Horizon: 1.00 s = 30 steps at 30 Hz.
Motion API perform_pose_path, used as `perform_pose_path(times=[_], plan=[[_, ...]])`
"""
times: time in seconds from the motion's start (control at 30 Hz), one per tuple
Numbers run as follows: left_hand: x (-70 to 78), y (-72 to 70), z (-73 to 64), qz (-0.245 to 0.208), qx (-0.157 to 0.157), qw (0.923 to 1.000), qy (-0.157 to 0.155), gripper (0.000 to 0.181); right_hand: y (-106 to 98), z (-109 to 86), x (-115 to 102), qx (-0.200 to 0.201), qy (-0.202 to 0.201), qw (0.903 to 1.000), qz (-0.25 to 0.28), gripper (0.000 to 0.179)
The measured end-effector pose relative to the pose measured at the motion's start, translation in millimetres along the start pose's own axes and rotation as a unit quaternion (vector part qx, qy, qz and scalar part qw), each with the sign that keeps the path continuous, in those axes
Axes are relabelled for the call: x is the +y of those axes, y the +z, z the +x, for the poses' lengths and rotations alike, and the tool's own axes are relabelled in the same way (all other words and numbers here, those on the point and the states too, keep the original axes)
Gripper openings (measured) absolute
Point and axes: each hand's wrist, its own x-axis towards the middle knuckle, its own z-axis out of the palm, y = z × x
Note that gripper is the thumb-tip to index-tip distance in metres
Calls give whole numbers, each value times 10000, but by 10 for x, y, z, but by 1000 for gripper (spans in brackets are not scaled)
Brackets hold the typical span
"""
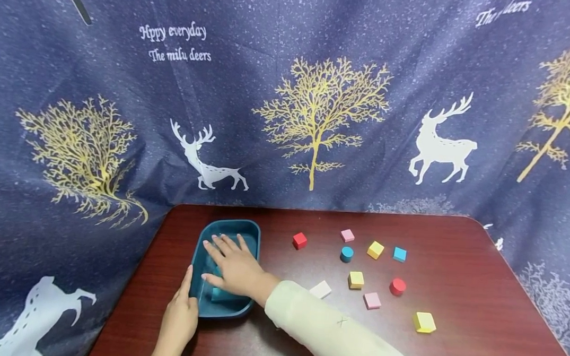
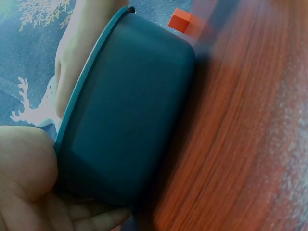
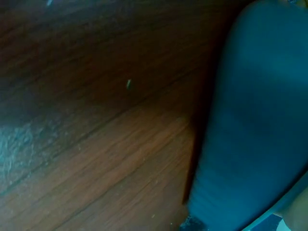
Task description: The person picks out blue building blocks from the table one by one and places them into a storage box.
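Observation:
A dark teal, rounded rectangular tub (image 1: 226, 314) stands on the left part of the table. My left hand (image 1: 181, 311) rests along its left outer wall, with straight fingers touching the side. In the left wrist view, that hand's palm and fingers (image 2: 103, 221) lie against the tub's wall. My right hand (image 1: 235, 269) reaches over the tub with its fingers spread and nothing visible in its grasp. Beneath it, a teal piece (image 1: 222, 295) lies in the tub, partly covered by the hand. The right wrist view shows mainly the tub's outer wall (image 3: 260, 120).
Right of the tub, loose blocks lie scattered: a red cube (image 1: 300, 241), a blue cylinder (image 1: 346, 254), a red cylinder (image 1: 397, 286), a yellow cube (image 1: 424, 322), several others. A white block (image 1: 321, 289) is partly behind the right sleeve (image 1: 326, 328). A patterned curtain (image 1: 277, 146) hangs behind.

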Motion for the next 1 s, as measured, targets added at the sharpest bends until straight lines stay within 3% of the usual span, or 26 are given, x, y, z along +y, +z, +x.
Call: perform_pose_path(times=[0.33, 1.0], plan=[[7, -13, -3, -11, -108, 9999, -94, 72, -82, -85, 45, 61, 15, 10000, -4, 79], [30, -11, -18, -60, -133, 9997, -207, 72, -214, -283, 331, 270, 125, 9992, 249, 78]])
